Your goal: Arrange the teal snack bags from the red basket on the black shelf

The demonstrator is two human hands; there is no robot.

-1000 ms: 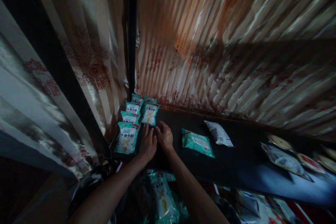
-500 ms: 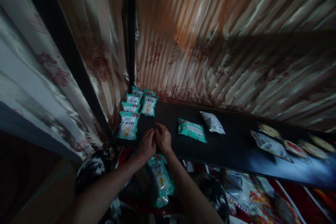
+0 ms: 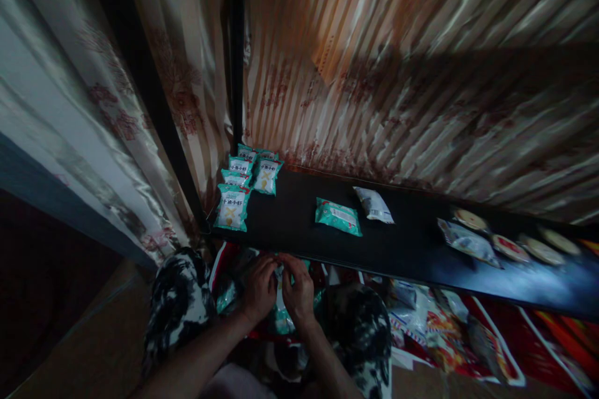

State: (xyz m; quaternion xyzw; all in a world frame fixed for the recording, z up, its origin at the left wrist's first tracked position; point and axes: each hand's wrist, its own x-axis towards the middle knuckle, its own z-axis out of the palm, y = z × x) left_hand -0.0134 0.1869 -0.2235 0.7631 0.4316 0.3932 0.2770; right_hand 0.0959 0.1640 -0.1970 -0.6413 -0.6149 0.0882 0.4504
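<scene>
My left hand (image 3: 259,290) and my right hand (image 3: 298,290) are close together just below the shelf's front edge. Their curled fingertips meet; whatever they may pinch is too small or dark to make out. Green-and-white snack bags (image 3: 282,312) show beneath and between my hands, in a red container (image 3: 216,265) between my knees. At the shelf's left end, several matching bags are lined up in two rows, with the front snack bag (image 3: 231,207) nearest me. Another green bag (image 3: 337,216) lies back side up at mid-shelf.
The black shelf (image 3: 290,218) runs along a pleated curtain (image 3: 327,62). A white-and-blue packet (image 3: 373,204) lies beside the green bag. Farther right are a silvery packet (image 3: 468,242) and several round packs (image 3: 511,248). Packaged food (image 3: 444,324) sits under the shelf; a dark post (image 3: 237,43) stands left.
Both hands have drawn back from above the shelf to over the red container, still together with fingers curled. The view has shifted slightly; the bags on the shelf keep their arrangement.
</scene>
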